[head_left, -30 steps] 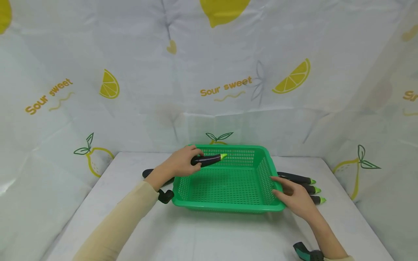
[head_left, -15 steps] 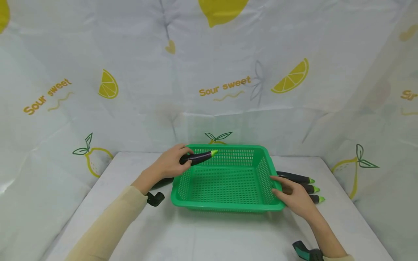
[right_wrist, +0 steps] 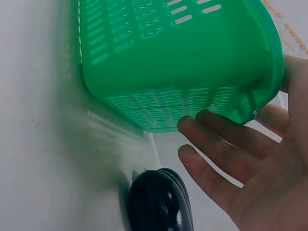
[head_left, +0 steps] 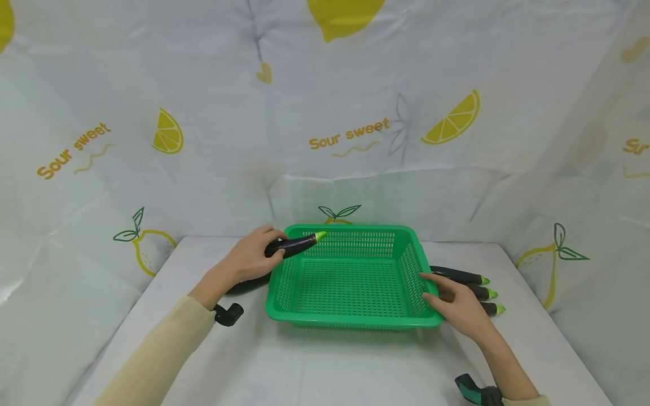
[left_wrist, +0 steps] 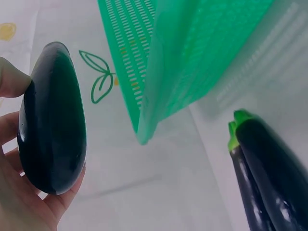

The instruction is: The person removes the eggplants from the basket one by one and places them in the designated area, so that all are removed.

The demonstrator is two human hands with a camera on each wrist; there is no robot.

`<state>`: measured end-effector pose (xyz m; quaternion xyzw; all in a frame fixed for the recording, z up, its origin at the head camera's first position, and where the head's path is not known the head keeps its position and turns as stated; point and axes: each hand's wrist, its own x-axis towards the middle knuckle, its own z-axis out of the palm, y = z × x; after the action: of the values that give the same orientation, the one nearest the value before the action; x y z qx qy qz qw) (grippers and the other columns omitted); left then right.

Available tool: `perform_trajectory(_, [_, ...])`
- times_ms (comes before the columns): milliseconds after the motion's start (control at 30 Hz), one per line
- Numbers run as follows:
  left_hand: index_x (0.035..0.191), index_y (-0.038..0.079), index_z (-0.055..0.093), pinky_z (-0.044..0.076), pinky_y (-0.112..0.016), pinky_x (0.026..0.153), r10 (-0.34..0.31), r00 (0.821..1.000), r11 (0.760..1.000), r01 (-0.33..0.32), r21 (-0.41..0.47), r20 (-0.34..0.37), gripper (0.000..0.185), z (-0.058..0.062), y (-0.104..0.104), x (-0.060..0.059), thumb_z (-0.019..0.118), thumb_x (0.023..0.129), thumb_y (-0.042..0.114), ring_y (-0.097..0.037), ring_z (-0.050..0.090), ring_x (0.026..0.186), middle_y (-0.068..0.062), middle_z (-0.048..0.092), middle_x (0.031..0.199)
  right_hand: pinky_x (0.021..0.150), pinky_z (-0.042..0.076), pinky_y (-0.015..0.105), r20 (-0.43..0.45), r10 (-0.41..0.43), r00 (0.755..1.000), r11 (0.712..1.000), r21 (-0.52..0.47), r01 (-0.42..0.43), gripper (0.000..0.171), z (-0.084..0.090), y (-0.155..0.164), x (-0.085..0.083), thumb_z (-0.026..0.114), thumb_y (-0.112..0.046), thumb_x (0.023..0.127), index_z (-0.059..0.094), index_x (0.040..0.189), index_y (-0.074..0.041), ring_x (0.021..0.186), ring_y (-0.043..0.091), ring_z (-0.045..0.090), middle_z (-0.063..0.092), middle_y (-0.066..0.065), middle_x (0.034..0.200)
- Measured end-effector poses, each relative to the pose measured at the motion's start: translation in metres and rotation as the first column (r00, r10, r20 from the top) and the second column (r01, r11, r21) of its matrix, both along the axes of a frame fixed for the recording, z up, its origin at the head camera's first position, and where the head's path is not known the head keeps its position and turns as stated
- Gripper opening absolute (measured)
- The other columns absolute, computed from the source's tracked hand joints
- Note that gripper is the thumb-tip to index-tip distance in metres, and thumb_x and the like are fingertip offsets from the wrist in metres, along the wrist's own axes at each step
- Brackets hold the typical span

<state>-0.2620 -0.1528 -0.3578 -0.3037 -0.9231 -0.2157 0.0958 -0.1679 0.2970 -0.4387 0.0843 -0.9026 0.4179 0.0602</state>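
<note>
My left hand (head_left: 250, 256) grips a dark purple eggplant (head_left: 298, 246) above the left rim of a green plastic basket (head_left: 352, 322). The held eggplant's bright green tip points right, over the basket. In the left wrist view, its fat rounded end (left_wrist: 52, 120) faces the camera, with the thumb and fingers along one side. My right hand (head_left: 457, 307) holds the basket's right rim, some fingertips over the edge; in the right wrist view the other fingers (right_wrist: 216, 144) extend along the outer wall. The inside of the basket shows only its slotted floor and walls.
Several eggplants (head_left: 459, 276) lie side by side to the right of the basket, partly hidden by it and my right hand. Two more eggplants (left_wrist: 274, 168) lie on the white table (head_left: 325, 372) at the left. A lemon-printed sheet (head_left: 218, 186) hangs behind and at the sides.
My left hand has moved left with the eggplant, from over the basket's interior to its left rim. My right hand stays on the right rim.
</note>
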Motion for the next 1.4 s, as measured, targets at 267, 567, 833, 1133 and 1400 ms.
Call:
perform_trajectory(267, [0.121,0.008,0.069,0.048,-0.041,0.076,0.035,0.999,0.999,-0.035,0.041,0.005,0.031,-0.006,-0.020,0.006,0.060,0.095,0.021,-0.020,0.055,0.087,-0.006,0.062,0.108,0.075,0.055,0.024,0.003,0.001,1.000,1.000,0.002,-0.001,0.050,0.001,-0.001,0.000,0.068,-0.024,0.100,0.056,0.145,-0.004,0.112,0.039,0.067,0.057,0.028,0.138])
perform_trajectory(567, [0.120,0.007,0.069,0.048,-0.043,0.077,0.080,0.997,0.993,-0.082,0.090,0.024,0.028,-0.013,-0.046,0.010,0.060,0.096,0.019,-0.021,0.056,0.088,-0.008,0.062,0.110,0.075,0.055,0.025,0.007,0.005,1.000,1.000,0.012,-0.005,0.050,0.001,0.000,-0.001,0.067,-0.024,0.100,0.055,0.145,-0.004,0.111,0.039,0.067,0.058,0.028,0.138])
perform_trajectory(833, [0.120,0.007,0.069,0.049,-0.048,0.084,0.126,0.992,0.985,-0.129,0.113,0.029,0.028,-0.020,-0.064,0.014,0.061,0.096,0.019,-0.026,0.060,0.097,-0.007,0.063,0.110,0.076,0.055,0.027,0.003,0.003,1.000,1.000,0.022,-0.003,0.050,0.001,0.000,0.000,0.066,-0.026,0.100,0.056,0.144,-0.004,0.111,0.039,0.067,0.058,0.028,0.138])
perform_trajectory(1133, [0.121,0.006,0.068,0.047,-0.047,0.083,0.203,0.976,0.971,-0.211,0.113,0.077,0.029,-0.030,-0.084,0.014,0.060,0.097,0.020,-0.026,0.058,0.095,-0.009,0.063,0.109,0.078,0.056,0.030,0.012,0.006,1.000,1.000,0.017,-0.006,0.051,0.003,0.001,0.000,0.066,-0.028,0.101,0.055,0.145,-0.005,0.112,0.040,0.066,0.056,0.029,0.140])
perform_trajectory(1400, [0.119,0.002,0.068,0.048,-0.046,0.080,0.237,0.964,0.964,-0.248,0.091,0.121,0.028,-0.045,-0.095,0.011,0.060,0.097,0.018,-0.026,0.057,0.092,-0.011,0.063,0.107,0.076,0.056,0.028,0.013,0.009,1.000,1.000,0.009,-0.009,0.051,0.002,0.000,0.000,0.066,-0.027,0.101,0.055,0.145,-0.005,0.111,0.039,0.067,0.056,0.028,0.140])
